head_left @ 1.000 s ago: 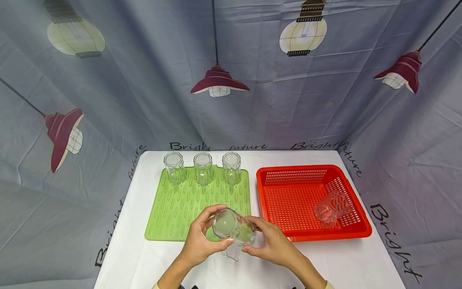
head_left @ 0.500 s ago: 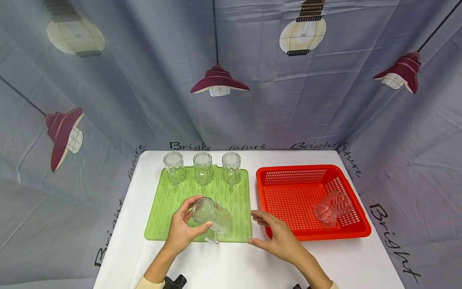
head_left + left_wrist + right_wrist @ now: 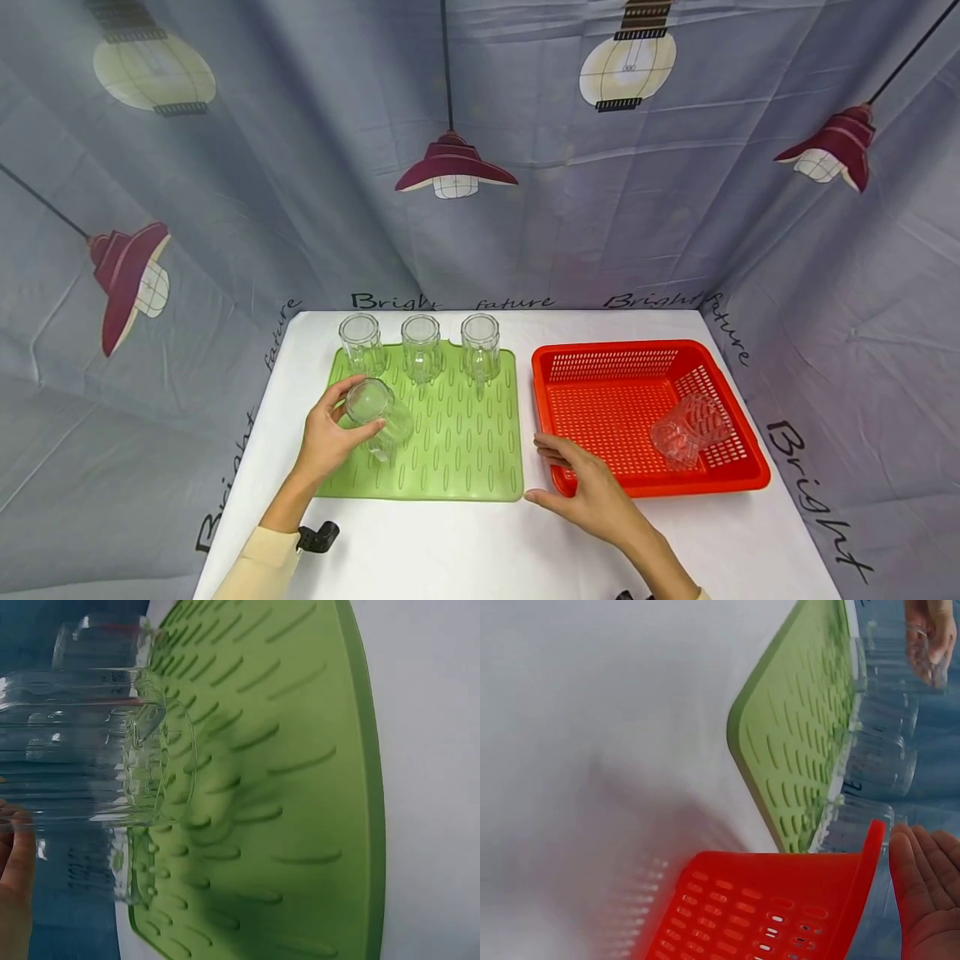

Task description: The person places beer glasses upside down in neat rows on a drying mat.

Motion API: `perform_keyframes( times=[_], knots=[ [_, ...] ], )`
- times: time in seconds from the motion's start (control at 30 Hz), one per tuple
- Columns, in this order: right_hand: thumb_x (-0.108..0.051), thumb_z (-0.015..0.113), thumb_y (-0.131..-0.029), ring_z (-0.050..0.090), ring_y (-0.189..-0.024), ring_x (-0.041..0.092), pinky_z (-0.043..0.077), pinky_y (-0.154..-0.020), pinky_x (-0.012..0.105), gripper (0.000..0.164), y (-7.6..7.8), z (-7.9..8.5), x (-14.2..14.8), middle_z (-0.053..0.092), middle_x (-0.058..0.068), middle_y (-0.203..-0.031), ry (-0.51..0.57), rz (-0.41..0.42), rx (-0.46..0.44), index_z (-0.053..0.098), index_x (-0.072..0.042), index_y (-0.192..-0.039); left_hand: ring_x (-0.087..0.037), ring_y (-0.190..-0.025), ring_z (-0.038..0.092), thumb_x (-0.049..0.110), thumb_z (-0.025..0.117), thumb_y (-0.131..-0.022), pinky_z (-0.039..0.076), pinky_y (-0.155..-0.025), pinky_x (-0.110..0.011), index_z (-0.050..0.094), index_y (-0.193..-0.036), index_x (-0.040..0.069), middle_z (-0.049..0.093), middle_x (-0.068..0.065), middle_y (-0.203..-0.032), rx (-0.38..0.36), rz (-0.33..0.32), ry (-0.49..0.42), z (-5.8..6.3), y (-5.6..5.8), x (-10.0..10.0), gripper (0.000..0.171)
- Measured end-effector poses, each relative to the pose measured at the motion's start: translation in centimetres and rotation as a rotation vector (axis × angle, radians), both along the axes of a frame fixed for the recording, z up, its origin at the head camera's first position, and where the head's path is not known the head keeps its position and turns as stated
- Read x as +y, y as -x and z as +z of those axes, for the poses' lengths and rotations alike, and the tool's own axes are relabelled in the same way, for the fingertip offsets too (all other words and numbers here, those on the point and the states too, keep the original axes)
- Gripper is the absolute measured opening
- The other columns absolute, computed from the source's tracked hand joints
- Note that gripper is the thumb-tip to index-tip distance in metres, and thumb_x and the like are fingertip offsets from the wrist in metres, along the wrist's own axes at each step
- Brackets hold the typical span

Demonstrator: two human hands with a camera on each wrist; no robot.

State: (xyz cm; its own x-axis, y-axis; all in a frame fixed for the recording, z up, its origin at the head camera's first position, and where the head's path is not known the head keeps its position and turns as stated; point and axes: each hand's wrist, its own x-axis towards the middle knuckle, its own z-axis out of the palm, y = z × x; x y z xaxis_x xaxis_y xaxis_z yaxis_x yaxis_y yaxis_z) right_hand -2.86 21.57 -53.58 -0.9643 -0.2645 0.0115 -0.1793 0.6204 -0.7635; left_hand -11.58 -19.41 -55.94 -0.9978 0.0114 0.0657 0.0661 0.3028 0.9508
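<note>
My left hand [image 3: 330, 433] grips a clear glass mug [image 3: 382, 408] near its base, thumb on one side and fingers on the other. The mug is tilted bottom-up, its handle toward me, above the left part of a green drying mat [image 3: 457, 450]. In the left wrist view the mug's rim [image 3: 187, 757] hangs over the ridged mat. Three more glass mugs [image 3: 422, 346] stand bottom-up in a row along the mat's back edge. My right hand [image 3: 592, 492] holds nothing, fingers extended and thumb apart, beside the front left corner of a red plastic basket [image 3: 652, 487].
One clear glass mug [image 3: 690, 429] lies on its side in the right part of the basket. Mat and basket sit on a white-covered table [image 3: 465, 550]. A grey curtain [image 3: 525, 250] closes off the back and both sides.
The right hand has let go of the mug and moved slightly right. My left hand has carried the mug left and away from me, over the mat.
</note>
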Motion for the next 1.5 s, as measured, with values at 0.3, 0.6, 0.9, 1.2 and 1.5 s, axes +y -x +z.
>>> perform_keyframes(
  times=[0.3, 0.6, 0.9, 1.2, 1.5],
  knots=[
    [-0.056, 0.08, -0.074, 0.065, -0.119, 0.014, 0.057, -0.099, 0.035, 0.075, 0.0, 0.0, 0.1, 0.061, -0.017, -0.132, -0.011, -0.014, 0.002, 0.047, -0.038, -0.139, -0.03, -0.128, 0.054, 0.019, 0.089, -0.071, 0.043, -0.115, -0.052, 0.051, -0.14, 0.024, 0.05, -0.004, -0.145, 0.032, -0.001, 0.086, -1.5, 2.0, -2.0, 0.079],
    [-0.056, 0.079, -0.075, 0.065, -0.119, 0.015, 0.057, -0.099, 0.037, 0.075, 0.0, 0.1, 0.1, 0.06, -0.017, -0.132, -0.007, -0.019, -0.016, 0.046, -0.04, -0.139, -0.034, -0.132, 0.051, 0.022, 0.089, -0.073, 0.046, -0.111, -0.054, 0.05, -0.142, 0.021, 0.048, -0.005, -0.147, 0.027, -0.012, 0.14, -1.7, 2.7, -2.9, 0.08],
    [-0.055, 0.079, -0.075, 0.065, -0.119, 0.016, 0.057, -0.099, 0.033, 0.076, 0.0, -0.2, 0.0, 0.061, -0.016, -0.133, -0.001, -0.014, 0.008, 0.049, -0.03, -0.141, -0.033, -0.133, 0.048, 0.026, 0.086, -0.076, 0.046, -0.107, -0.053, 0.046, -0.147, 0.022, 0.045, -0.006, -0.151, 0.017, -0.06, 0.194, -1.7, 2.6, -3.0, 0.081],
    [-0.055, 0.077, -0.077, 0.064, -0.114, 0.012, 0.058, -0.096, 0.035, 0.066, -0.1, -0.4, 0.0, 0.06, -0.023, -0.125, -0.041, -0.014, 0.058, 0.054, -0.034, -0.135, -0.032, -0.129, 0.048, 0.027, 0.087, -0.075, 0.046, -0.103, -0.055, 0.043, -0.148, 0.023, 0.046, -0.012, -0.14, 0.074, -0.06, 0.299, -1.4, 2.5, -2.7, 0.085],
    [-0.059, 0.073, -0.079, 0.06, -0.117, 0.005, 0.057, -0.096, 0.035, 0.065, -0.1, -0.1, 0.2, 0.059, -0.022, -0.13, -0.095, -0.022, 0.078, 0.053, -0.035, -0.137, -0.033, -0.129, 0.047, 0.027, 0.088, -0.074, 0.046, -0.104, -0.057, 0.042, -0.149, 0.022, 0.046, -0.012, -0.14, 0.094, -0.029, 0.298, -1.3, 2.2, -2.5, 0.088]
  ],
)
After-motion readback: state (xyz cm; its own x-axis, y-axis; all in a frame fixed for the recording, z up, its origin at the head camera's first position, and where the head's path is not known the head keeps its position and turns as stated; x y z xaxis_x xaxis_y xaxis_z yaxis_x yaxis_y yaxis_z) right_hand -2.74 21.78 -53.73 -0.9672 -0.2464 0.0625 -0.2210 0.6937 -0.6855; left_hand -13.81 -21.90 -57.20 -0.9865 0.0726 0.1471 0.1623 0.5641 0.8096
